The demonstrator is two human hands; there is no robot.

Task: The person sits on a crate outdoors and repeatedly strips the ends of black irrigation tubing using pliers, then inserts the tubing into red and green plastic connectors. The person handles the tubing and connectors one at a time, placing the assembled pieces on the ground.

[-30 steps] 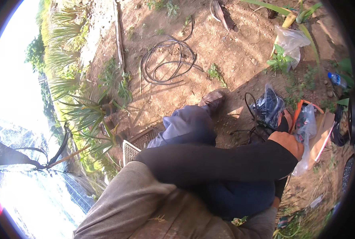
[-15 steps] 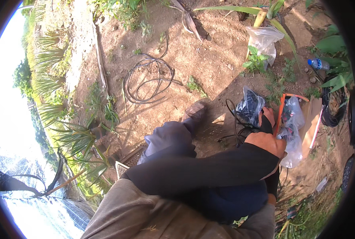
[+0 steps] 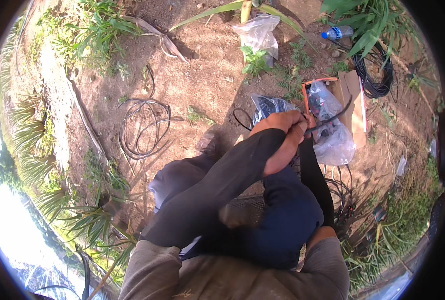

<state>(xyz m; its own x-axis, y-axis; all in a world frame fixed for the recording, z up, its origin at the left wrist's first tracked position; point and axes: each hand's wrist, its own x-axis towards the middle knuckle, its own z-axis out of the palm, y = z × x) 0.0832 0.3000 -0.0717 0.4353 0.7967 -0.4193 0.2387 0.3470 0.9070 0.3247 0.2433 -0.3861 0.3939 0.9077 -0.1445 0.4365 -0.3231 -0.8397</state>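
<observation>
My left hand (image 3: 285, 134), at the end of a black sleeve, is closed and pressed against my right hand (image 3: 310, 122). Most of the right hand is hidden behind the left; only some fingers show. Both grip a black cable (image 3: 336, 114), whose free end sticks out past the fingers to the upper right. Just beyond the hands lies a clear plastic bag with dark contents (image 3: 272, 106). To their right, a second clear bag (image 3: 335, 145) with dark and red items rests beside an orange-edged box (image 3: 306, 95).
Flattened cardboard (image 3: 351, 92) lies right of the bags, near a black cable coil (image 3: 377, 75) and a water bottle (image 3: 338, 33). A loose cable coil (image 3: 145, 127) lies on the soil at left. Thin wires (image 3: 340, 192) sit by my right forearm. Spiky plants (image 3: 90, 220) line the left.
My hands have come together on the black cable, its end now raised. Earlier the right was at the dark-filled bag and the left beside the other bag. The whole view has shifted.
</observation>
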